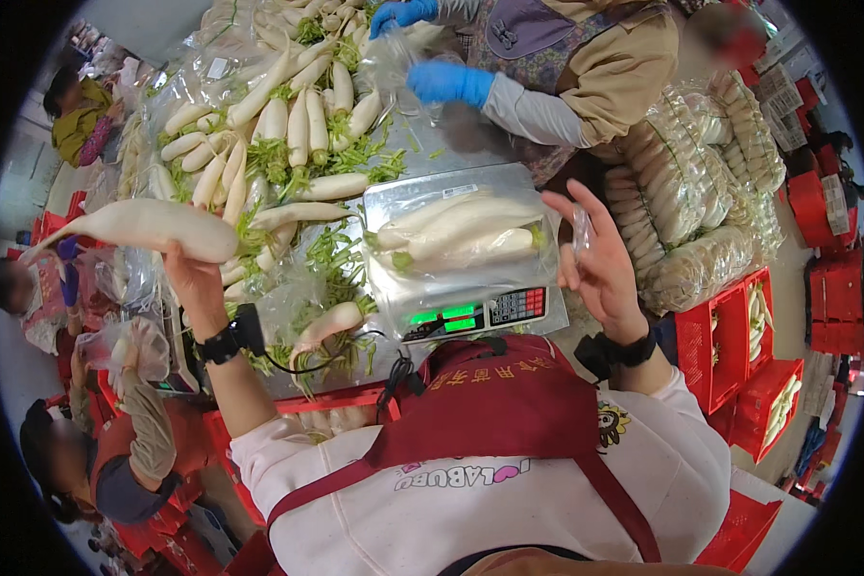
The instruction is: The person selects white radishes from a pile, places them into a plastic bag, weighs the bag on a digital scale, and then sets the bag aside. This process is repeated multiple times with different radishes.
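My left hand (193,284) grips a large white daikon radish (158,227) from below, raised above the left side of the metal table. A clear plastic bag (468,270) with several trimmed daikons (468,230) in it lies on the steel pan of a digital scale (417,180). My right hand (605,263) is just right of the scale, index and middle fingers extended. A piece of clear plastic film (582,229) is caught between its fingers; whether it joins the bag cannot be made out. Green digits glow on the scale's display (443,317).
Daikons (306,119) and cut leaves (331,259) cover the table. Opposite, a co-worker's blue-gloved hand (450,83) handles clear plastic. Bagged daikons (677,180) are stacked at the right, above red crates (716,353). Another worker (115,446) stands at the lower left.
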`<state>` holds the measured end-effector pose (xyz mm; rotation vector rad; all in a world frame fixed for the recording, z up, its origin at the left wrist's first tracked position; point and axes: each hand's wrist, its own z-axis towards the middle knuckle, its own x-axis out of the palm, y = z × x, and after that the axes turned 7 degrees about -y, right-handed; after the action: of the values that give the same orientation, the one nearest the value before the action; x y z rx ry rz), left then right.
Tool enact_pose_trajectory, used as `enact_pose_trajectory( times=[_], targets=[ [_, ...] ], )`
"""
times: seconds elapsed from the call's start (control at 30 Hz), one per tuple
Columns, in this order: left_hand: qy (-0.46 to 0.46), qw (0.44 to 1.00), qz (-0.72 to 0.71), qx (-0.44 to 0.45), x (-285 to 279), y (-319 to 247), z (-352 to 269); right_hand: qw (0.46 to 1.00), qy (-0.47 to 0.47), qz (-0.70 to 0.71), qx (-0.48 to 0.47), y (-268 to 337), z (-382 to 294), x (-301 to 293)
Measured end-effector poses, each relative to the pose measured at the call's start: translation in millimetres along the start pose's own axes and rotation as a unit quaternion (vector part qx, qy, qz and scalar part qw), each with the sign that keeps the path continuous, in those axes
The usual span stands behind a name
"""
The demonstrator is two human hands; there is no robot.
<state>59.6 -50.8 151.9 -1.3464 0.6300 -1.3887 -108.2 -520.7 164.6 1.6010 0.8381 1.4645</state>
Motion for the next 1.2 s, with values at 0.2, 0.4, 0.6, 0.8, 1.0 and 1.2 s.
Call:
enact_pose_trajectory(
  times=[0.2, 0.4, 0.6, 0.8, 1.0, 1.2],
  targets=[
    [0.282, 0.922, -0.266, 0.0, 174, -28, -109, 0.988, 0.126, 0.081, -0.04, 12, 33, 2],
    [0.356, 0.915, -0.107, -0.156, 263, 66, -152, 0.988, 0.094, 0.114, -0.032, 17, 39, -13],
    [0.366, 0.871, 0.318, 0.076, 250, 112, -151, 0.986, 0.096, 0.128, -0.045, 11, 37, -28],
    [0.273, 0.719, 0.53, 0.356, 236, 101, -132, 0.987, 0.1, 0.119, -0.039, 6, 48, -31],
    [0.282, 0.672, 0.628, 0.273, 210, 110, -132, 0.995, 0.07, -0.014, -0.077, 5, 75, -35],
    [0.251, 0.603, 0.696, 0.298, 207, 113, -139, 0.993, 0.118, 0.004, -0.031, 6, 82, -41]
  ],
)
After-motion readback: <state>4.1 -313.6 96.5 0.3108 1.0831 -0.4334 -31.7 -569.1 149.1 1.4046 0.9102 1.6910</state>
